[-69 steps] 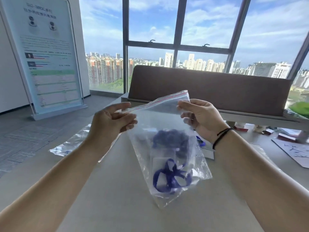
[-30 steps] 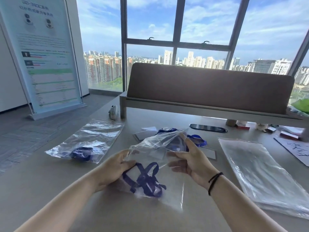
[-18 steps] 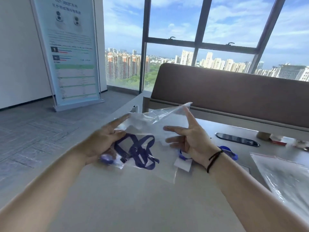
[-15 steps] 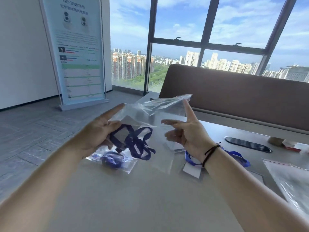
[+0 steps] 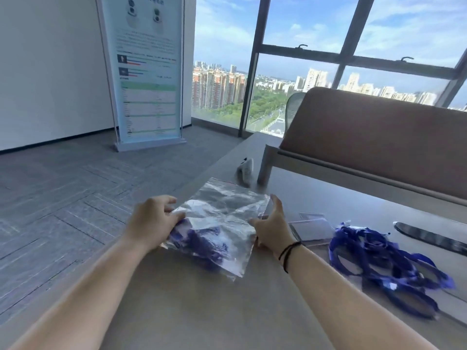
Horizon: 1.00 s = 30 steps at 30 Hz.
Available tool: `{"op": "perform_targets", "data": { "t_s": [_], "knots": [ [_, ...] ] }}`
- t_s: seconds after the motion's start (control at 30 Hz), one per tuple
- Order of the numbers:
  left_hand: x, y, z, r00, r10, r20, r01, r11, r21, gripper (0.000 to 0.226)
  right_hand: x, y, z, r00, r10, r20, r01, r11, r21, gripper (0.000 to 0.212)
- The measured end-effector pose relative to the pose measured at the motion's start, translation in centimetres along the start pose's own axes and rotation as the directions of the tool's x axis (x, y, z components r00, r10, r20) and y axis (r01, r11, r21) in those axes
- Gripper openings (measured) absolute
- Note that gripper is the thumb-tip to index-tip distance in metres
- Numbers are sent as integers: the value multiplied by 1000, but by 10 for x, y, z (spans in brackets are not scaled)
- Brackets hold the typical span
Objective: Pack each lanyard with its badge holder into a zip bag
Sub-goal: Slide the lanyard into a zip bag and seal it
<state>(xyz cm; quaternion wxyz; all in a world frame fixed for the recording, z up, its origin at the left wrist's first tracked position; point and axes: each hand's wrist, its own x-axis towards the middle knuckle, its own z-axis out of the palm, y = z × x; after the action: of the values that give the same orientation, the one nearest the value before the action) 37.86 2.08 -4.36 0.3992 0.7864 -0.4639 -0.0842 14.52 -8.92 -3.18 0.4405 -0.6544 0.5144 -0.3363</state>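
Note:
A clear zip bag (image 5: 222,223) with a blue lanyard (image 5: 202,242) inside lies near the left edge of the grey table (image 5: 227,311). My left hand (image 5: 154,221) grips the bag's left edge with curled fingers. At the bag's right edge my right hand (image 5: 270,228) touches it, thumb straight up. Whether another bag lies under this one cannot be told. To the right, a pile of loose blue lanyards (image 5: 379,258) lies beside clear badge holders (image 5: 312,228).
A dark phone (image 5: 429,238) lies at the far right. A brown divider panel (image 5: 366,137) stands across the back of the table, with a small white object (image 5: 246,169) by its foot. A banner stand (image 5: 146,72) is on the floor to the left.
The bag was held up in the air between both hands. It has come down and to the left and now lies on the table by the left edge.

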Motion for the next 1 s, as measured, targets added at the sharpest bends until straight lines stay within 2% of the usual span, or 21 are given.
{"op": "perform_targets", "data": {
  "t_s": [0.03,0.1,0.17,0.27,0.3,0.37,0.43,0.5,0.6,0.83,0.93,1.0],
  "knots": [
    [0,0,1,999,43,-29,-42,998,42,51,-4,1,1,999,-42,-33,38,991,-131,72],
    [-1,2,0,992,120,-34,-112,975,191,56,-15,0,3,985,-152,-84,104,903,-417,57],
    [-4,6,-1,986,164,-43,-140,933,332,53,-26,-5,10,961,-272,-54,203,820,-535,45],
    [-11,15,3,969,243,-50,-219,931,293,41,-33,-10,31,915,-381,135,389,740,-548,41],
    [-14,18,7,962,272,4,-265,937,228,42,-34,-11,39,902,-383,197,425,716,-554,42],
    [-18,21,20,934,291,206,-327,930,169,51,-36,-10,51,889,-344,303,458,702,-546,45],
    [-17,15,31,893,204,402,-334,898,286,53,-36,-3,59,881,-260,395,456,692,-560,48],
    [-16,12,35,866,98,491,-325,855,403,54,-35,3,61,873,-183,453,455,642,-618,51],
    [-16,15,36,860,63,506,-321,838,441,55,-35,6,60,865,-159,476,475,564,-676,55],
    [-17,17,36,855,32,518,-318,821,474,58,-34,9,60,855,-150,496,492,536,-686,59],
    [-21,19,35,875,71,479,-320,827,462,58,-35,9,58,855,-241,460,506,586,-633,58],
    [-27,20,30,903,133,409,-320,843,432,57,-40,9,53,868,-353,349,494,680,-542,54]
  ]
}}
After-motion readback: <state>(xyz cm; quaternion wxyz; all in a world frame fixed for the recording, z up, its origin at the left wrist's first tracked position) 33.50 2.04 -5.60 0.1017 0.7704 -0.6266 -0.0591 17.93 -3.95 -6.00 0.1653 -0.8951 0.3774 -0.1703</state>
